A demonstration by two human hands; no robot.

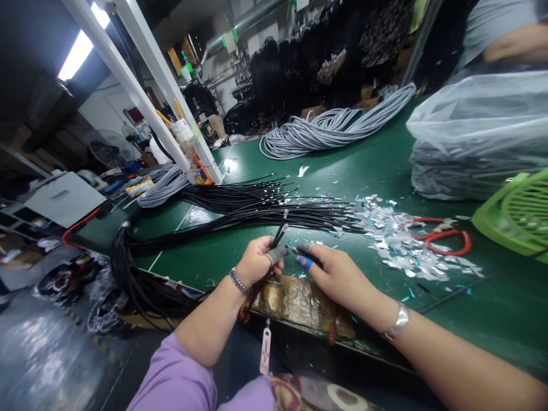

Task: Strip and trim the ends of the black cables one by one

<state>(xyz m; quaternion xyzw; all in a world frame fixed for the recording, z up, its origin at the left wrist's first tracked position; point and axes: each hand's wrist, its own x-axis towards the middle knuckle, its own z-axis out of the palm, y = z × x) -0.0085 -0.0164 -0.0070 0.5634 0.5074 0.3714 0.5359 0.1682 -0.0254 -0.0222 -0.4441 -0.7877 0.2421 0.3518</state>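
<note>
Black cables point(279, 233), two ends showing upright, are grasped in our left hand point(262, 260) above the near edge of the green table point(372, 168), while our right hand point(336, 271), with one blue-wrapped thumb, hovers just beside it, and we cannot tell whether its fingers close on the dark strip between them. Beyond our hands we count two bundles of black cable point(252, 217) and two grey cable coils point(295, 140); to the right lie uncountable silvery scraps point(406, 245), one red-handled cutter point(436, 235), one green plastic basket point(514, 222) and one translucent bag point(475, 131).
</note>
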